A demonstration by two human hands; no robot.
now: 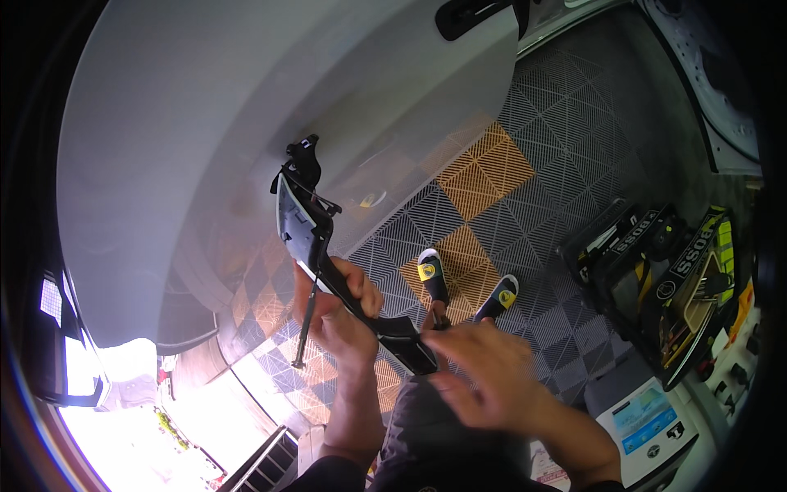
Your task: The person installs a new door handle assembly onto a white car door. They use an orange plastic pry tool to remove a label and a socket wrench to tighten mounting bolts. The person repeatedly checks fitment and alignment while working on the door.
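A long black trim (332,279), with a pale grey section near its upper end, is held aslant above the floor (566,139) and in front of the grey door (188,139). Its middle is grasped by the left hand (338,316), the fingers wrapped around it. The trim's lower end is met by the right hand (492,377), which is blurred; whether it is gripped by those fingers cannot be told. Slides (432,277) are seen below, and a black tool bag (693,258) is placed to the right.
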